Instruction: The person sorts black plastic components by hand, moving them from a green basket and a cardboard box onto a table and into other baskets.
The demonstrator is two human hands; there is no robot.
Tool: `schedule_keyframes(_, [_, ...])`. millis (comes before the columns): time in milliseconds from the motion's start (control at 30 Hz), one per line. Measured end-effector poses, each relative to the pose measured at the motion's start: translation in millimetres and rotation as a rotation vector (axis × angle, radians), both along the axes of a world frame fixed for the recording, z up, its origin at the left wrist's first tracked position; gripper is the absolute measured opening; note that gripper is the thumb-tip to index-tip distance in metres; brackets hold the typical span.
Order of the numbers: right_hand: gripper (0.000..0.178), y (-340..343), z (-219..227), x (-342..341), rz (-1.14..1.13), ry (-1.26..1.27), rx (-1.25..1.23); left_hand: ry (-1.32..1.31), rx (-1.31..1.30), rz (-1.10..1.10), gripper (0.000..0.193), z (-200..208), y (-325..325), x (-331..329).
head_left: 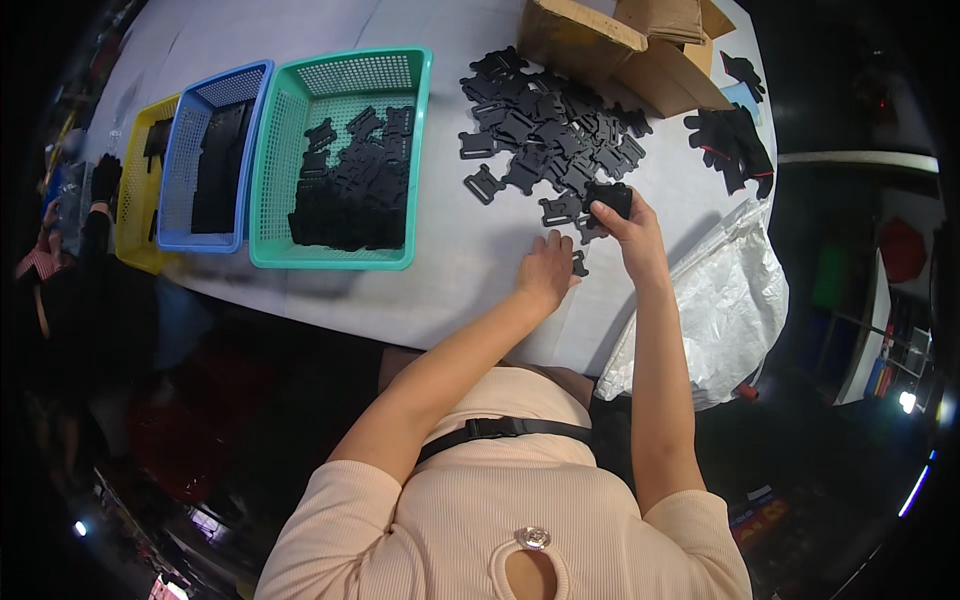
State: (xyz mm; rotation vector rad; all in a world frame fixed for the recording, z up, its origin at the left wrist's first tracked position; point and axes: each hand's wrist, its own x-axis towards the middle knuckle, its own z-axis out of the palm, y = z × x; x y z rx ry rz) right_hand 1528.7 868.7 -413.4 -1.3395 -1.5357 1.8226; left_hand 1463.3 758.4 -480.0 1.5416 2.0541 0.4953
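Flat black plastic buckle pieces [545, 125] lie in a loose heap on the white-covered table, each with a slot-like opening. At the heap's near edge my right hand [630, 235] is closed, pinching a small stack of black buckle pieces [610, 198] between thumb and fingers. How many it holds, I cannot tell. Just to its left and nearer to me, my left hand [546, 270] rests low at the table with curled fingers. A single buckle piece [579, 263] shows between its thumb and fingers, partly hidden by the hand.
Left of the heap stand a green basket [424, 150] and a blue basket [252, 150] with black pieces, then a yellow basket [130, 215]. Cardboard boxes [600, 40], black gloves [735, 145] and a white plastic sack [715, 310] lie right. Another person's dark-gloved hand [105, 180] is far left.
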Motion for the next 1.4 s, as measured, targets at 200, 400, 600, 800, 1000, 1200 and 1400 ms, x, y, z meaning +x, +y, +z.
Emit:
schedule_keyframes(200, [0.025,-1,28,-39,0.057,0.078,0.032,-0.112,-0.031,-0.074,0.023,-8,-6,4])
schedule_keyframes(400, [0.026,-6,45,-72,0.112,0.122,0.096,-0.299,0.3,0.399,0.015,92,-43,-107])
schedule_keyframes(600, [0.026,-89,6,-193,0.636,-0.279,0.715,0.414,0.006,0.574,0.021,78,-80,-223])
schedule_keyframes(800, [0.027,-116,-10,-230,0.708,-0.406,0.997,0.555,-0.295,0.519,0.035,65,-80,-228])
schedule_keyframes(1000, [0.022,-48,15,-124,0.23,-0.162,0.884,0.364,0.342,0.341,0.027,100,-16,-165])
schedule_keyframes(1200, [0.031,16,-38,13,0.465,-0.813,0.732,0.083,0.098,0.059,0.032,26,41,-68])
schedule_keyframes(1400, [0.039,14,-54,36,0.512,-0.787,0.748,0.094,0.015,0.033,0.035,-11,49,-45])
